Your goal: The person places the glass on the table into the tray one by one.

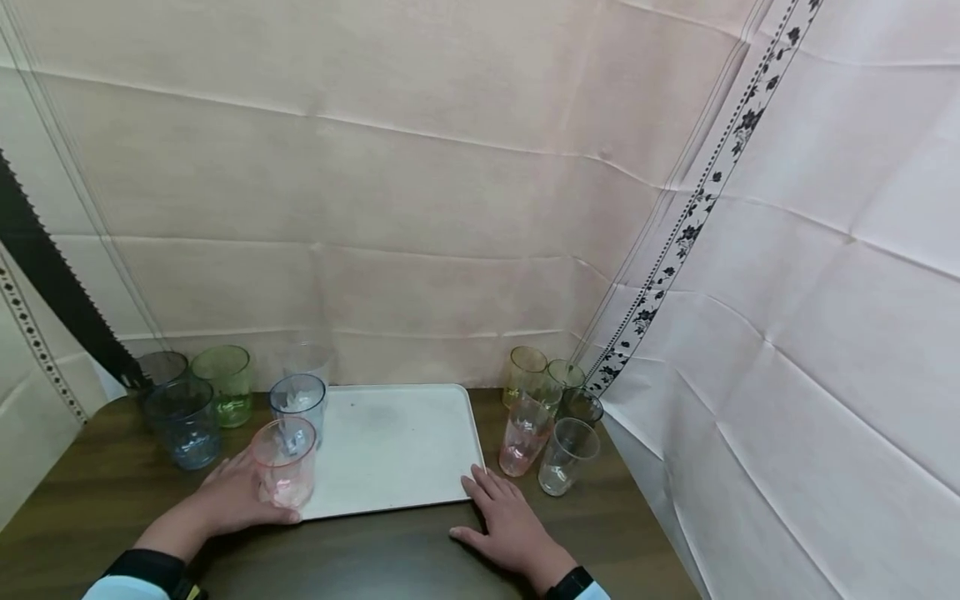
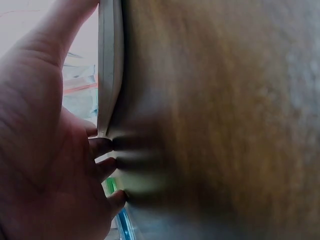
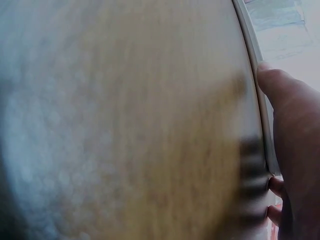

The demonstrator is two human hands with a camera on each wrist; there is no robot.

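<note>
A white rectangular tray [image 1: 397, 450] lies on the brown wooden table. On its left part stand a pink-tinted glass [image 1: 285, 467], a blue-rimmed glass [image 1: 300, 396] and, at the back, a clear glass [image 1: 307, 354]. My left hand [image 1: 236, 496] is spread at the tray's front left corner, beside the pink glass. In the left wrist view its fingertips [image 2: 119, 199] reach down by the tabletop, thumb toward the tray's edge. At the front right corner, my right hand [image 1: 506, 525] lies with fingers extended, touching or very near the tray rim.
Left of the tray stand a blue glass [image 1: 183, 425], a green glass [image 1: 225, 387] and a dark glass [image 1: 161, 367]. On the right cluster a yellow glass [image 1: 525, 367], a leaning pink glass [image 1: 525, 437], a clear glass [image 1: 568, 458] and others. Pale cloth [image 1: 450, 167] hangs behind.
</note>
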